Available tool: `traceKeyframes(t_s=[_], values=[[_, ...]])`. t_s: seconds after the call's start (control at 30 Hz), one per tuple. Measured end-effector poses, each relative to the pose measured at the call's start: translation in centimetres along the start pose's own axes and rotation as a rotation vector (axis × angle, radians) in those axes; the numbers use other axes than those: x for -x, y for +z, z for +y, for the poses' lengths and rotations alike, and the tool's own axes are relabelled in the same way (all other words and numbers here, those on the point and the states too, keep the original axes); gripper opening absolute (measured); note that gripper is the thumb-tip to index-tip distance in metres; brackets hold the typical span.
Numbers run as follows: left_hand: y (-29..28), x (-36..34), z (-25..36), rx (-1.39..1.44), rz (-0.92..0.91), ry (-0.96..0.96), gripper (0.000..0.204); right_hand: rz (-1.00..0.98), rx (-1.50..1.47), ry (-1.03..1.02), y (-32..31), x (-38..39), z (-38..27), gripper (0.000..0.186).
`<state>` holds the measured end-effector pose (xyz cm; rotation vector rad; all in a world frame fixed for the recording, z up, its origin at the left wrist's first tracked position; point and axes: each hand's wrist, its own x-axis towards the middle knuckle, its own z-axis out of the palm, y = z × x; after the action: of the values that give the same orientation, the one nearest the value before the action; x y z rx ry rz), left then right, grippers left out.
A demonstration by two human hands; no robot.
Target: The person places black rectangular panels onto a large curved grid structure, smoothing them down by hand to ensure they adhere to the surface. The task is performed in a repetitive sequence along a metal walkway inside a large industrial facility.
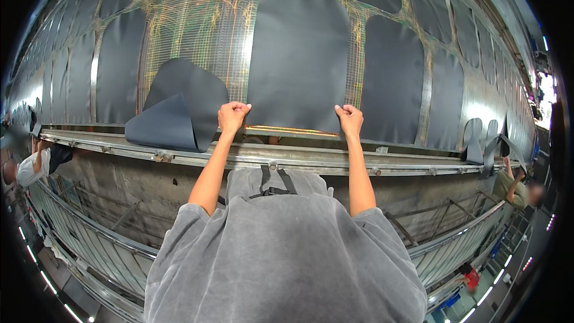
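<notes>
A large dark sheet with rounded top corners lies flat on a wide mesh bed in front of me. My left hand is closed on its near left corner. My right hand is closed on its near right corner. Both arms reach straight out over a metal rail. Left of my left hand, another dark sheet is folded back on itself, its lower part curled over the bed's edge.
Several more dark sheets cover the mesh bed on all sides. One person leans at the rail far left, another person at far right beside hanging dark strips. Metal railings run below.
</notes>
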<state>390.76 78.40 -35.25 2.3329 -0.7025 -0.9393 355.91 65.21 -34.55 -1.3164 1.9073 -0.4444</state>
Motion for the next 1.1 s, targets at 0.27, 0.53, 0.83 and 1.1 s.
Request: traceKeyframes(t_s=[0.27,0.53,0.83,1.1], values=[[-0.2,0.8,-0.4,-0.007,-0.005,0.009,0.024,0.028,0.006,-0.044,0.5,0.4,1.6,0.032],[-0.4,1.6,0.3,-0.022,-0.011,0.017,0.023,0.007,0.006,-0.019,0.3,0.6,1.7,0.033],[0.0,0.9,-0.8,0.025,0.002,0.053,0.024,0.019,0.039,-0.009,-0.1,0.4,1.6,0.034],[-0.2,0.9,-0.6,-0.014,-0.021,0.017,0.023,0.001,0.038,-0.037,-0.1,0.1,2.5,0.034]])
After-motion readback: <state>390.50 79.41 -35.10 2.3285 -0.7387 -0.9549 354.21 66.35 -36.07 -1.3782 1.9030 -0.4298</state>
